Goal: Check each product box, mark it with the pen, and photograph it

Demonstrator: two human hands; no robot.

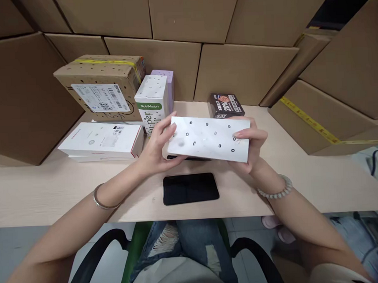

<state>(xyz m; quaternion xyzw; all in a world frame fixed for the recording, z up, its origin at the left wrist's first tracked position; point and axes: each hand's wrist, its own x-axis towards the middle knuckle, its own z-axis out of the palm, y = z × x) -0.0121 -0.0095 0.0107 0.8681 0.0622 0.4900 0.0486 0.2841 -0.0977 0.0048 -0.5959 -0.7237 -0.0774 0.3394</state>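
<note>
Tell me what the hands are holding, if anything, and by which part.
A white box with dark oval marks, held near its two short ends: left hand at the left, right hand at the right.

PASS: tabletop (289,141) right of hands (253,145) | BLOCK: flat white box (98,139) left, dark box (226,105) beyond, phone (191,189) nearside

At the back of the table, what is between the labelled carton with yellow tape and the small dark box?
In the head view, the white NutriMotion box and a lilac box partly behind it stand there, followed by some tabletop.
</note>
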